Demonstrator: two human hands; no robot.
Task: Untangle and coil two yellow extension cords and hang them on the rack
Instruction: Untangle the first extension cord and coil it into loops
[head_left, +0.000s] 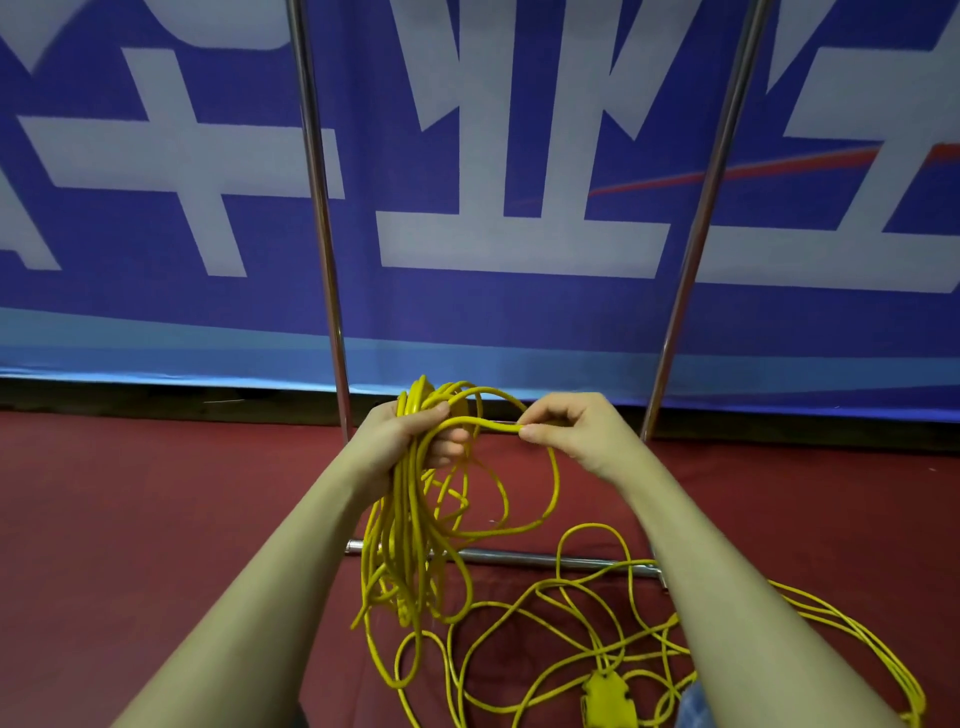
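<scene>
My left hand (410, 439) grips a bundle of yellow extension cord loops (410, 519), fingers curled round the top of it, and the loops hang down from my fist toward the red carpet (130, 519). My right hand (566, 428) pinches one strand of the same cord between thumb and fingertips, just beside my left hand; the short stretch between my two hands runs nearly level. From my right hand the strand drops in a wide loop that swings back under the bundle.

The loose cord (597, 613) lies sprawled on the carpet below and to the right, in crossing, tangled loops that pass under my right forearm. A yellow socket block (608, 696) sits among those loops near the bottom edge. I cannot tell where one cord ends and the other begins.

The rack (322, 218) stands right in front of me: two shiny metal uprights rise on either side of my hands, and a metal base bar lies across the carpet behind the hanging loops. Behind the rack hangs a blue banner (493, 322) with large white characters.
</scene>
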